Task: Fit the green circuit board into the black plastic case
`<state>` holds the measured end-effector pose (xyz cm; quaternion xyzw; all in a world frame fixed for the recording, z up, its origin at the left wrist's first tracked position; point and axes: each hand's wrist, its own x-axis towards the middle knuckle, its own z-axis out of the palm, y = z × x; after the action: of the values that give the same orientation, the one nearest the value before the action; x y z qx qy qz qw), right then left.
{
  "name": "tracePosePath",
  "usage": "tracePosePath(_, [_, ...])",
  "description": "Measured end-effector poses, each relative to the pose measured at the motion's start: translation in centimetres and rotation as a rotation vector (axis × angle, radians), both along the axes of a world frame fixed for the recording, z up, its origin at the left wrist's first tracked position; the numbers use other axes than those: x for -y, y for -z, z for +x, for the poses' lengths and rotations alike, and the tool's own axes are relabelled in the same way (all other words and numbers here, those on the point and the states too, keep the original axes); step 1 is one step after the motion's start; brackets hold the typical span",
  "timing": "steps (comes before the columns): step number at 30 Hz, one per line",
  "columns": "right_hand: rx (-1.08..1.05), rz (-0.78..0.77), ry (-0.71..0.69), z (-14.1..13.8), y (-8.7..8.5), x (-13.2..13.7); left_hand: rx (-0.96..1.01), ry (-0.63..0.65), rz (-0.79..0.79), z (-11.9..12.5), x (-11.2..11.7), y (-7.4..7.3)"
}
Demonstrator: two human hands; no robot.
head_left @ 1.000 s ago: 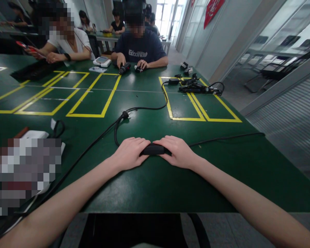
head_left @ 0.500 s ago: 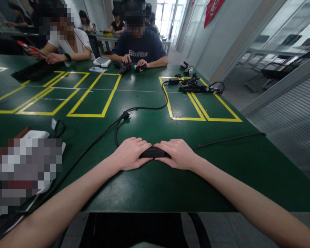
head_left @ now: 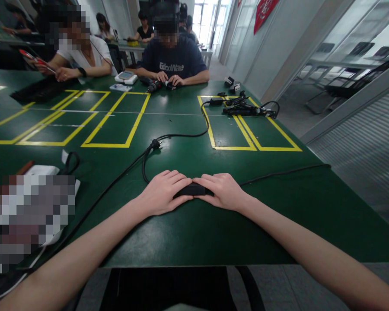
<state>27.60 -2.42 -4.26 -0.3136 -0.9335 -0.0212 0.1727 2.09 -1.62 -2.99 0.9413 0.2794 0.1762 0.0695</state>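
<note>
A black power adapter (head_left: 193, 189) with a cable at each end lies low over the green table (head_left: 168, 246), near the front edge. Wrapped round its left end is my left hand (head_left: 167, 192), fingers beyond it and thumb on the near side. My right hand (head_left: 222, 191) grips the right end, where a cord (head_left: 285, 172) runs off to the right. The fingertips of both hands almost meet over the adapter and cover part of it. From the left end a cable (head_left: 144, 166) loops up to a black plug (head_left: 156, 144).
Black cables and stands (head_left: 246, 108) lie at the far right inside yellow tape outlines (head_left: 235, 148). At left sits a blurred package (head_left: 32, 207) beside a white box (head_left: 42, 169). Across the table, a person's hands (head_left: 170, 80) rest near a drill (head_left: 154, 86); another person holds a red-edged object (head_left: 35, 60).
My hands have drawn slightly closer together on the adapter, which is a little tilted now. The view has shifted slightly. Across the table, the co-worker's hands have come together.
</note>
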Motion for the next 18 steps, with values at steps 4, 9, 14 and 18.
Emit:
tracePosePath(4, [0.026, 0.132, -0.034, 0.46, -0.38, 0.10, 0.062, -0.122, -0.215, 0.09, 0.08, -0.30])
tracePosePath(9, [0.041, 0.259, -0.058, 0.64, -0.52, 0.09, 0.077, -0.150, -0.312, 0.38, 0.18, -0.26])
tracePosePath(14, [0.060, 0.200, -0.010, 0.59, -0.16, -0.57, 0.091, -0.099, -0.090, 0.20, 0.07, 0.43])
tracePosePath(18, [0.014, -0.014, -0.008, 0.55, -0.59, -0.56, 0.074, -0.075, 0.013, 0.11, -0.05, 0.60])
